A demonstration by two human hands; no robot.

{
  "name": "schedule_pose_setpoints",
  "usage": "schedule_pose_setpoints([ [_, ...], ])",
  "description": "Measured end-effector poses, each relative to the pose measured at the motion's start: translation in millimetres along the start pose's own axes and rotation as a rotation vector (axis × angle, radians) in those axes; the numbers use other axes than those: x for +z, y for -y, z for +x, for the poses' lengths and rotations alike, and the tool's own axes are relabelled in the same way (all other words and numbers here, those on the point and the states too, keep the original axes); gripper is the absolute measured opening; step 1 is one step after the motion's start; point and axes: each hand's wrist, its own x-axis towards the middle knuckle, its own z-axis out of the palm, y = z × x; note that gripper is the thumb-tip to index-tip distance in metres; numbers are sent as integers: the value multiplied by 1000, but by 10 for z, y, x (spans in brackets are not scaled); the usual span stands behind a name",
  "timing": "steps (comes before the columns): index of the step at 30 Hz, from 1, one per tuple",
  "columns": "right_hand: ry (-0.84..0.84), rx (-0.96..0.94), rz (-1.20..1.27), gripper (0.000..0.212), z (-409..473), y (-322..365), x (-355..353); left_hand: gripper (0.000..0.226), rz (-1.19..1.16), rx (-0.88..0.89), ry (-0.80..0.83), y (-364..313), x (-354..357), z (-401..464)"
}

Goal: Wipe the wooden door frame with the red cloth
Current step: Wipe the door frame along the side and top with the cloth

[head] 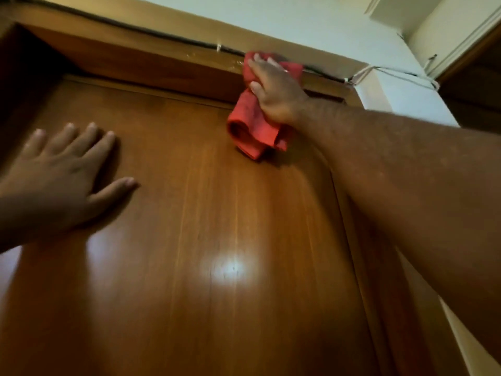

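I look up at a glossy brown wooden door (189,226) set in a wooden door frame (151,61). My right hand (273,90) is stretched up to the top bar of the frame near its right corner and presses the red cloth (249,128) against it. Part of the cloth is bunched under my fingers; the rest hangs down over the door's top edge. My left hand (62,180) lies flat on the door panel at the left, fingers spread, holding nothing.
A dark cable (151,33) runs along the top of the frame, with white wires (393,74) leading off to the right across a pale wall (298,20). A white pillar (406,99) stands beside the frame's right side. Another dark wooden opening (474,85) is at far right.
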Motion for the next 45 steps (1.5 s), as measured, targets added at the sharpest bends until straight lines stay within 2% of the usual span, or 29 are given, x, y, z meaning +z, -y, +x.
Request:
schedule_pose_setpoints([
  [3,-44,28,43,55,62,-334,63,90,-16,-55,-31,96,88,-143],
  [7,-105,370,-110,64,-204,-929,94,93,-79,-49,8,81,6,-145],
  [9,-135,499,-103,64,-234,-849,189,95,-107,-46,-17,67,-1,-145],
  [10,-175,500,-85,62,-185,-688,237,96,-126,-48,-31,46,-10,-149],
  [14,-311,243,-30,57,245,523,470,96,-148,-39,-17,32,-56,-182],
  [17,-217,39,-22,61,641,1466,589,96,-184,-36,-10,43,-86,-177],
  [20,-181,-72,-36,67,774,1908,656,95,-212,-26,-11,72,-98,-175],
  [23,-204,-113,-29,71,611,1670,640,92,-207,-9,-11,100,-66,-164],
  [27,-269,162,-30,70,294,804,520,88,-224,-1,-50,126,12,-170],
  [29,-287,288,-45,63,137,455,464,88,-222,4,-62,116,28,-181],
  [31,-304,379,-33,57,51,304,439,87,-222,3,-72,90,32,-183],
  [33,-344,423,1,57,82,457,475,87,-232,-1,-73,89,26,-172],
  [36,-337,269,35,62,305,1110,586,88,-261,-4,-68,96,6,-177],
  [39,-185,-2,55,74,702,1908,596,88,-279,-7,-61,103,-8,-174],
  [41,-108,-116,39,75,909,2289,546,88,-283,-7,-42,102,-17,-173],
  [45,-85,-284,-43,73,961,2482,559,87,-296,-16,-37,123,-43,-187],
])
